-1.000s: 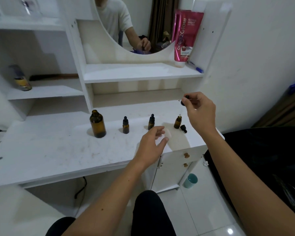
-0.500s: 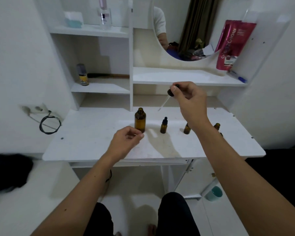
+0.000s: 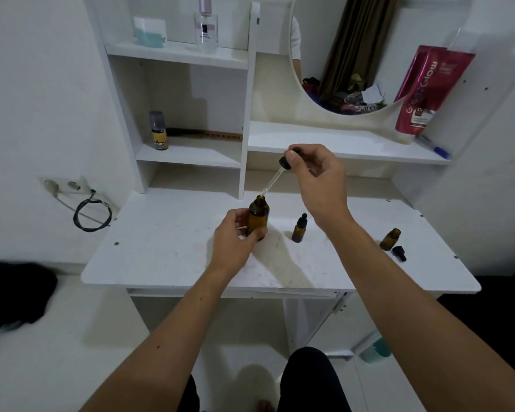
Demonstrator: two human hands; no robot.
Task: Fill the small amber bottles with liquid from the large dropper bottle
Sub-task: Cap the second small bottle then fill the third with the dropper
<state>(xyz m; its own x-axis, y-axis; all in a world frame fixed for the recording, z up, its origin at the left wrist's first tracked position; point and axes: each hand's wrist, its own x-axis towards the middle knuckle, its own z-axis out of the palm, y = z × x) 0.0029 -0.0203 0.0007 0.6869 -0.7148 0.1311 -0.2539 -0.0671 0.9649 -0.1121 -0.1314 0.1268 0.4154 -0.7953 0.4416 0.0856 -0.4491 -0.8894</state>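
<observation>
The large amber bottle (image 3: 258,217) stands uncapped on the white desk (image 3: 167,254), and my left hand (image 3: 235,242) grips its lower body. My right hand (image 3: 315,179) pinches the black bulb of the glass dropper (image 3: 275,178), held slanted with its tip at the large bottle's mouth. A small amber bottle (image 3: 298,228) with a black dropper cap stands just right of the large one. Another small amber bottle (image 3: 390,239) stands open near the desk's right side, with its black cap (image 3: 399,252) lying beside it. My right forearm hides a stretch of desk between these two small bottles.
A shelf unit rises behind the desk with a round mirror (image 3: 348,55), a pink tube (image 3: 425,93), a blue pen (image 3: 434,147), a small yellow-labelled can (image 3: 158,130), a comb (image 3: 205,133) and a perfume bottle (image 3: 205,25). A cable (image 3: 91,212) hangs at the left wall.
My left hand moved forward and took hold of the large bottle. My right hand brought the dropper tip down to the bottle's mouth. The camera view shifted left over the second.
</observation>
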